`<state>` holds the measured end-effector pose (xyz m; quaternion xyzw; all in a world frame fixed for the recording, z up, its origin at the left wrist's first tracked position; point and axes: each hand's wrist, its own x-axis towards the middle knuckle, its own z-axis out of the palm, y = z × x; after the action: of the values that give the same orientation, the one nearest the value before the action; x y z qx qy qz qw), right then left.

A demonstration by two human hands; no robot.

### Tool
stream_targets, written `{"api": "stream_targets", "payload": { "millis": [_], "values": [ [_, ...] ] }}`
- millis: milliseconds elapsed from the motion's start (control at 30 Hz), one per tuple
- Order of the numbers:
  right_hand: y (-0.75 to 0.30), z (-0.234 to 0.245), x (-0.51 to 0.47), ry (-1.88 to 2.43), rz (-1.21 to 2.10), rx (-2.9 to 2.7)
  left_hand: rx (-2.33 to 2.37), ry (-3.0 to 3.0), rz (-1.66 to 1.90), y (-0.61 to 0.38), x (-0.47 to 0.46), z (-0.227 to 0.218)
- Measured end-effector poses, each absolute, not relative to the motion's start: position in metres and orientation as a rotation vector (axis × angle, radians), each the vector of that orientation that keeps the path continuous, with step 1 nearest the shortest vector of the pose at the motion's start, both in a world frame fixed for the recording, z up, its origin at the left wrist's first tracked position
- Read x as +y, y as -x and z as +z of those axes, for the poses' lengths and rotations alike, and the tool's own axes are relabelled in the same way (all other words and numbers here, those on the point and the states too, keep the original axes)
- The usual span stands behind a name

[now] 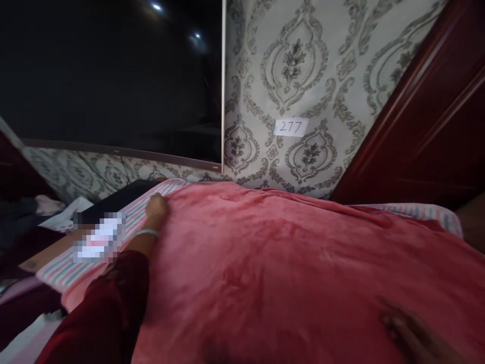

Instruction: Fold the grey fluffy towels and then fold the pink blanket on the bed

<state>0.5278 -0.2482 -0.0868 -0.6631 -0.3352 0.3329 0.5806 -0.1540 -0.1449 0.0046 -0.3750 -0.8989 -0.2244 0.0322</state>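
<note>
A pink-red fleece blanket (273, 263) lies spread over a bed. My left hand (156, 206) reaches out to the blanket's far left corner, fingers curled closed on its edge; a silver bangle sits on that wrist and a dark red sleeve covers the arm. Under the blanket's left edge shows a striped sheet (68, 270). My right hand (413, 331) rests low at the right on the blanket, dark and blurred, its fingers seeming to lie flat.
A dark window (109, 76) and patterned wallpaper with a label reading 277 (290, 127) stand behind the bed. A dark red wooden panel (428, 121) rises at the right. Clothes and a dark flat object (117, 199) lie at the left.
</note>
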Motion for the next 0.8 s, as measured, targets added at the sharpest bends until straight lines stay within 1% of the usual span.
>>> {"api": "stream_targets", "payload": {
  "millis": [100,200,300,400,500,667,800],
  "values": [
    [-0.524,-0.084,-0.249,1.668,0.81,-0.847,-2.804,1.071,-0.635,0.165,-0.15,0.005],
    [-0.521,-0.081,-0.25,1.721,0.728,-0.926,-2.862,1.1,-0.544,0.172,-0.15,-0.001],
    [-0.521,-0.08,-0.252,1.759,0.629,-1.128,-2.864,1.107,-0.437,0.171,-0.148,-0.005],
    [-0.52,-0.08,-0.253,1.765,0.545,-1.288,-2.693,1.162,-0.357,0.163,-0.147,-0.003],
    [-0.518,-0.081,-0.253,1.784,0.499,-1.338,-2.487,1.358,-0.289,0.147,-0.141,0.004],
    [-0.524,-0.093,-0.254,1.784,0.428,-1.395,-2.518,1.613,-0.278,0.124,-0.11,0.011],
    [-0.538,-0.111,-0.25,1.774,0.389,-1.421,-2.599,1.591,-0.312,0.124,-0.075,0.011]
  ]
}}
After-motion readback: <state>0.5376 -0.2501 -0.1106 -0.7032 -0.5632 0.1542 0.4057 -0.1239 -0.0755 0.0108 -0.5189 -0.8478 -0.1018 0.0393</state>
